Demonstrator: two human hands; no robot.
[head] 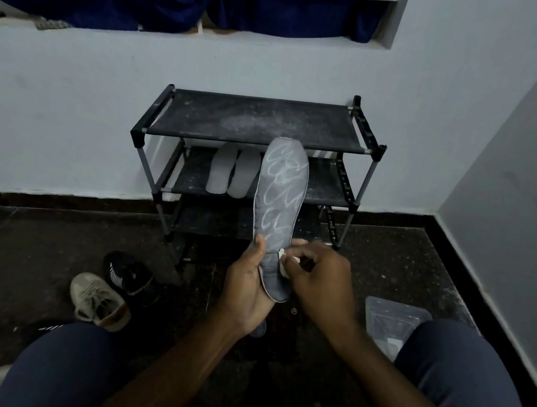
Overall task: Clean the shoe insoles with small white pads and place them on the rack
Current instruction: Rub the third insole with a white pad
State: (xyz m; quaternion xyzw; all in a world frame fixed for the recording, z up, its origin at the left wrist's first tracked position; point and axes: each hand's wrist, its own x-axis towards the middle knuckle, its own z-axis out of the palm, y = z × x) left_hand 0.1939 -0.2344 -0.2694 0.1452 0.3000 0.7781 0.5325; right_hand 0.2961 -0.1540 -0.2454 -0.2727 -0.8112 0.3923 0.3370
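Two knees (74,371) in dark trousers frame the near edge. Pale walls (73,102) meet in the far right corner above a dark speckled floor (44,237). A black three-shelf rack (252,119) stands against the far wall, with two grey insoles (230,173) on its middle shelf. Two shoes (97,301) lie near left and a clear tub (390,317) sits near right. The left hand (246,286) grips a white-scribbled insole (279,197) upright by its lower end, in front of the rack. The right hand (318,280) pinches a white pad (283,260) against it.

Your view is dim and bluish, with soft shadows on the dark floor (61,232); the wide lens bends the edges, and detail looks slightly soft.
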